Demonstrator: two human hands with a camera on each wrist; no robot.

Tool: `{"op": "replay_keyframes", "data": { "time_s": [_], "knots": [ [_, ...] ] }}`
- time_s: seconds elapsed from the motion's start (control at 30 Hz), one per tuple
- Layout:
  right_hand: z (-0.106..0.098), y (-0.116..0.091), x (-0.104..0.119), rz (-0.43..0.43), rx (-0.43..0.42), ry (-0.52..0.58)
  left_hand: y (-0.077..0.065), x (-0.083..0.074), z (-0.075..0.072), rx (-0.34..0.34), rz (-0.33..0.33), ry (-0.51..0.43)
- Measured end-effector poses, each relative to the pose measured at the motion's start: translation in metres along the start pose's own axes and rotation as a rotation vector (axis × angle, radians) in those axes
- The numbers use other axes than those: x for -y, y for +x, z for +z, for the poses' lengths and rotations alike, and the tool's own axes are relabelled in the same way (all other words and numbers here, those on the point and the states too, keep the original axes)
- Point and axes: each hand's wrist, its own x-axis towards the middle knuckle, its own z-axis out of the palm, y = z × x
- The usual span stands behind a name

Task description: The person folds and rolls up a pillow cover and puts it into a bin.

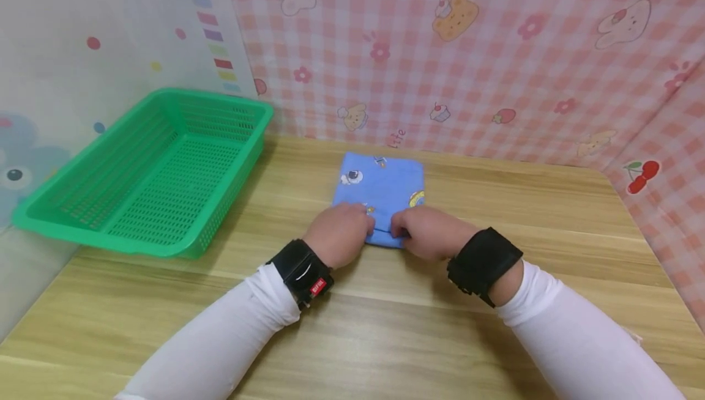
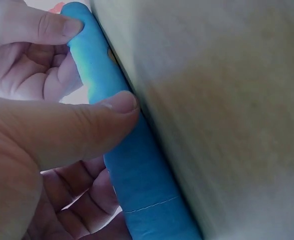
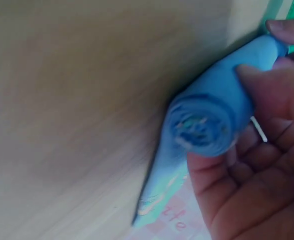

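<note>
A blue cloth (image 1: pixel 382 183) with cartoon prints lies on the wooden table, its near edge wound into a roll (image 1: pixel 388 240). At the left part of this roll my left hand (image 1: pixel 343 235) pinches the fabric, thumb on the near side and fingers curled over it. My right hand (image 1: pixel 435 232) grips the right part the same way. In the left wrist view the roll (image 2: pixel 152 185) runs past both thumbs, with a line of stitching across it. The right wrist view shows the roll's spiral end (image 3: pixel 202 125), and flat cloth stretches out beyond it.
A green plastic basket (image 1: pixel 226 204) with perforated sides stands at the left of the table (image 1: pixel 352 339). A pink checked wall (image 1: pixel 407 82) with cartoon animals rises behind the cloth, and a pale wall (image 1: pixel 126 27) borders the left side.
</note>
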Motion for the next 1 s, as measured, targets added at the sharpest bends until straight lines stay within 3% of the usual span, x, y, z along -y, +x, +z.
{"op": "replay_keyframes", "data": {
  "time_s": [0.23, 0.43, 0.73, 1.0],
  "knots": [
    [-0.005, 0.008, -0.017, -0.018, 0.064, 0.117, 0.005, 0.004, 0.001, 0.036, -0.003, -0.022],
    [-0.008, 0.012, -0.021, 0.019, 0.082, 0.186, 0.012, 0.009, 0.0, 0.085, -0.01, -0.045],
    [-0.006, 0.012, -0.015, 0.102, 0.135, 0.2, 0.012, 0.012, -0.001, 0.134, -0.028, -0.101],
    [-0.007, 0.011, -0.013, 0.119, 0.147, 0.196, 0.011, 0.011, -0.001, 0.15, -0.027, -0.135]
  ]
}}
